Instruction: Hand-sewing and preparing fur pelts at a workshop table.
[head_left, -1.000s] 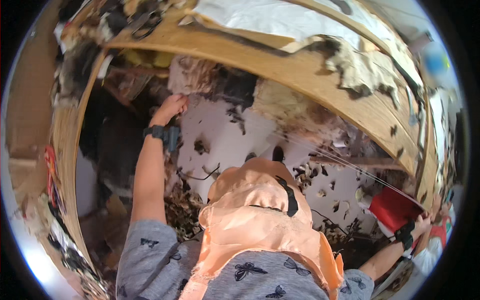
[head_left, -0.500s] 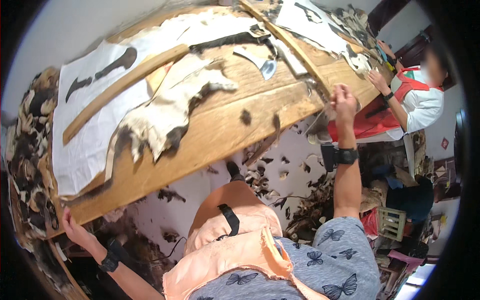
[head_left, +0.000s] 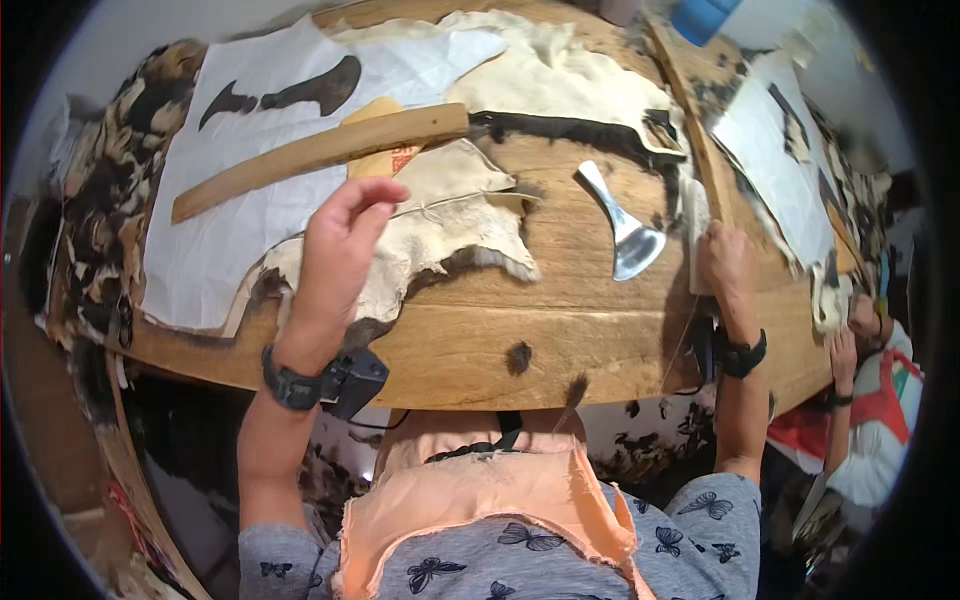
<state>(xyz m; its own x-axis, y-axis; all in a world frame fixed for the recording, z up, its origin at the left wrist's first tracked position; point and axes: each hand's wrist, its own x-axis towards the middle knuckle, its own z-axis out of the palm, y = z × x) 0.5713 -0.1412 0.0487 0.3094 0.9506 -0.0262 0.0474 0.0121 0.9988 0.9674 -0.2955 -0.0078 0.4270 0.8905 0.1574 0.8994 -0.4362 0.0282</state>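
Note:
My left hand (head_left: 335,245) hovers over a cream hide piece with dark fur edges (head_left: 440,235); its fingers are loosely bent, thumb apart, with nothing visible between them. At the right, my right hand (head_left: 728,262) is closed beside a long wooden strip (head_left: 705,150) and a white bar (head_left: 694,220). A thin pale strand (head_left: 679,340) hangs from that fist toward the table's front edge. Between the hands lies a metal blade with a flared, rounded end (head_left: 635,245). A curved wooden slat (head_left: 320,160) rests across white sheeting (head_left: 190,270) and a tan card (head_left: 372,165).
Dark cut-out shapes (head_left: 320,92) lie on the sheeting. A larger pale hide (head_left: 570,85) spreads at the back. Fur scraps (head_left: 95,200) are heaped at the left; tufts (head_left: 518,357) sit near the front edge. Another person (head_left: 865,440) works at the right, near a second white sheet (head_left: 775,150).
My view and body have turned toward the table. My left hand has risen from the table's left corner to over the hide. My right hand, still closed, is now over the tabletop.

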